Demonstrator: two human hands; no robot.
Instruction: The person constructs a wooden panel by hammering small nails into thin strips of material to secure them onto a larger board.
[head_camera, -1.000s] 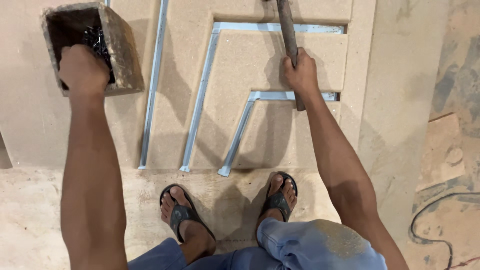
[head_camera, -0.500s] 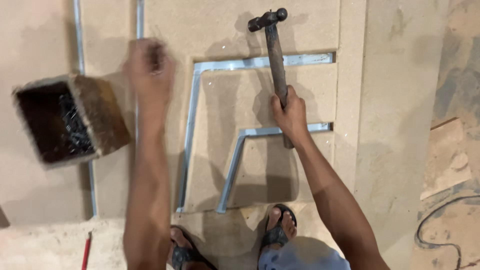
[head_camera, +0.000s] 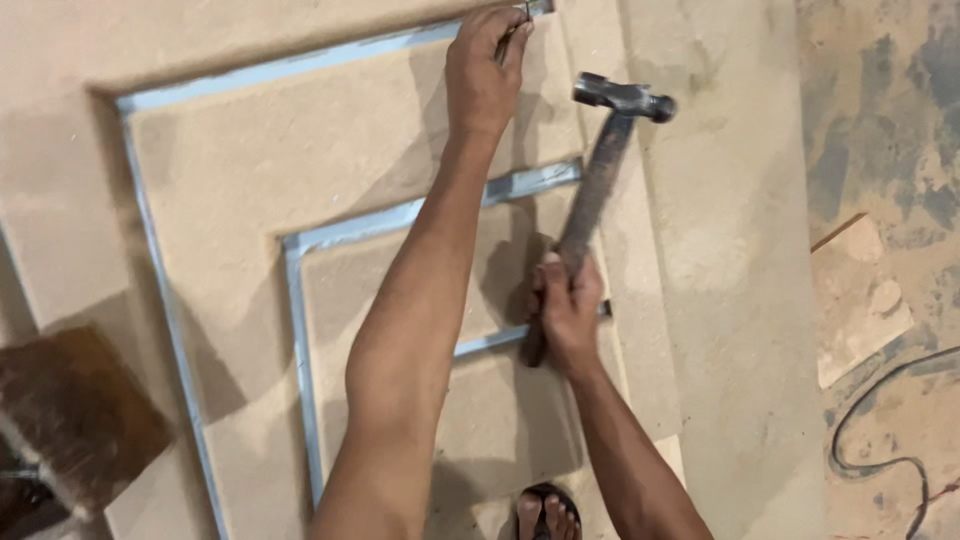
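Observation:
My left hand (head_camera: 487, 65) reaches far forward and pinches a small nail (head_camera: 522, 14) against the end of the outer metal strip (head_camera: 300, 65) on the fibreboard panel (head_camera: 250, 170). In my right hand (head_camera: 568, 315) is a hammer (head_camera: 600, 170), gripped low on the handle. The steel head is raised a little right of my left hand. An inner metal strip (head_camera: 400, 215) runs under my left forearm.
A worn wooden box (head_camera: 70, 420) sits at the lower left on the panel. A dark cable (head_camera: 880, 450) curls on the floor at the right, beside a board offcut (head_camera: 860, 300). My sandalled foot (head_camera: 545, 510) shows at the bottom edge.
My left hand has left the box and moved forward to the end of the outer strip with a nail. The hammer has swung over to the right of it.

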